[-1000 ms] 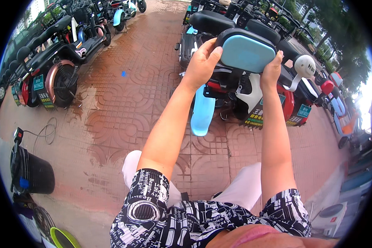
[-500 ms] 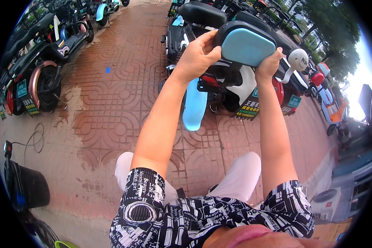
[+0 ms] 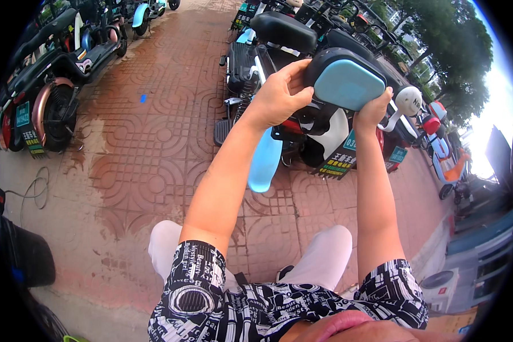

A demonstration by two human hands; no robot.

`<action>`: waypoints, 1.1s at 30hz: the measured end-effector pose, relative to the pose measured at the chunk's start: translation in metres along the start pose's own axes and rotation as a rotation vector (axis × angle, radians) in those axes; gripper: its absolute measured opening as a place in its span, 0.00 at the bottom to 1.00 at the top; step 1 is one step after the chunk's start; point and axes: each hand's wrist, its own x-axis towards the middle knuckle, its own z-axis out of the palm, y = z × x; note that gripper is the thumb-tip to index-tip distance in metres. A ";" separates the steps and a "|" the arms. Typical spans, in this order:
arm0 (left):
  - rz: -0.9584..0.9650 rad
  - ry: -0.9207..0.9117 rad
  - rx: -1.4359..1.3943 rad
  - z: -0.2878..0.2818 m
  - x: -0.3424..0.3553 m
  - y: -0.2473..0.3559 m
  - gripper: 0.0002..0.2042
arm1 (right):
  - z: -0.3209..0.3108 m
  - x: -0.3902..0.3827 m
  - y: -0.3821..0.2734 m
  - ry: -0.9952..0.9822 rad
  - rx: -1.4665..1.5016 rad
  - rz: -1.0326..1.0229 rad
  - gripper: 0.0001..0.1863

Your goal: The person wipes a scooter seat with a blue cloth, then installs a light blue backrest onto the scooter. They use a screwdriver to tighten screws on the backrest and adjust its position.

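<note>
Both my hands grip a scooter backrest pad (image 3: 350, 85), light blue on its face with a thick black rim. My left hand (image 3: 280, 98) pinches its left edge, thumb in front and fingers behind. Around the lower right corner, my right hand (image 3: 374, 111) is closed, with some fingers hidden behind the pad. The pad is tilted, its right side lower. Behind it stands an electric scooter with a black seat (image 3: 284, 29) and a light blue rear mudguard (image 3: 265, 162). Whether the pad is fixed to the scooter is hidden.
More scooters (image 3: 54, 108) are parked along the left. Others stand at the right, one with a round white backrest (image 3: 408, 101). Red patterned paving (image 3: 154, 142) lies between the rows, partly wet. A black bucket (image 3: 31, 256) and a cable (image 3: 37, 191) are at the left.
The pad and both hands sit slightly lower and farther right in the picture. The surroundings have shifted too, as my view moved. Both hands keep their hold.
</note>
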 end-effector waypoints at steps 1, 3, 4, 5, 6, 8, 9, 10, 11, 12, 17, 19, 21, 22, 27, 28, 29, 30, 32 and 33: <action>-0.002 -0.004 -0.009 0.001 0.000 -0.001 0.28 | -0.004 0.003 0.003 0.014 0.003 -0.012 0.26; -0.006 -0.013 -0.028 0.003 -0.001 -0.002 0.27 | -0.013 0.011 0.010 0.044 0.008 -0.037 0.22; -0.002 -0.012 -0.042 0.002 -0.001 -0.002 0.27 | -0.008 0.009 0.007 0.040 0.005 -0.019 0.23; 0.002 -0.011 -0.057 0.001 -0.002 -0.004 0.26 | -0.005 0.005 0.002 0.037 0.002 -0.002 0.24; 0.005 -0.010 -0.072 0.001 -0.002 -0.006 0.26 | -0.002 0.002 -0.001 0.035 -0.002 0.015 0.25; 0.020 -0.011 -0.078 0.000 -0.001 -0.009 0.25 | -0.002 0.003 -0.001 0.047 -0.055 -0.029 0.22; 0.021 -0.012 -0.075 -0.001 0.000 -0.010 0.25 | -0.002 0.004 0.000 0.034 -0.050 -0.043 0.21; 0.021 -0.016 -0.077 0.000 0.000 -0.011 0.25 | -0.005 0.006 0.000 0.023 -0.050 -0.061 0.20; 0.018 -0.014 -0.080 0.000 0.001 -0.011 0.25 | -0.009 0.010 0.002 0.014 -0.121 -0.104 0.18; 0.027 -0.016 -0.092 0.001 0.002 -0.012 0.25 | -0.014 0.015 0.004 0.021 -0.159 -0.135 0.17; 0.048 -0.001 -0.101 0.000 0.001 -0.017 0.25 | 0.003 -0.001 -0.012 0.047 -0.114 -0.095 0.16; 0.061 0.016 -0.101 0.000 0.000 -0.015 0.24 | -0.004 0.008 -0.002 -0.006 -0.297 -0.230 0.15; 0.071 0.028 -0.092 0.000 -0.001 -0.015 0.24 | -0.011 0.012 0.006 -0.019 -0.268 -0.231 0.15; 0.080 0.034 -0.095 0.001 -0.001 -0.016 0.24 | -0.001 0.006 -0.005 -0.009 -0.158 -0.171 0.16; 0.086 0.036 -0.079 0.002 0.001 -0.020 0.24 | 0.008 0.001 -0.014 0.006 0.015 -0.109 0.16; 0.081 0.031 -0.059 0.002 0.001 -0.020 0.24 | 0.008 0.001 -0.013 0.018 0.004 -0.117 0.16; 0.076 0.025 -0.040 0.001 0.000 -0.020 0.24 | 0.008 0.001 -0.011 0.031 -0.006 -0.125 0.16; 0.074 0.030 -0.023 0.001 0.000 -0.019 0.24 | 0.008 0.000 -0.009 0.051 -0.020 -0.097 0.16; 0.067 0.028 0.012 0.002 -0.001 -0.015 0.24 | 0.016 -0.006 -0.017 0.103 -0.045 -0.046 0.15; 0.065 0.048 0.034 0.001 -0.002 -0.016 0.25 | 0.007 0.001 -0.007 0.062 -0.122 -0.104 0.17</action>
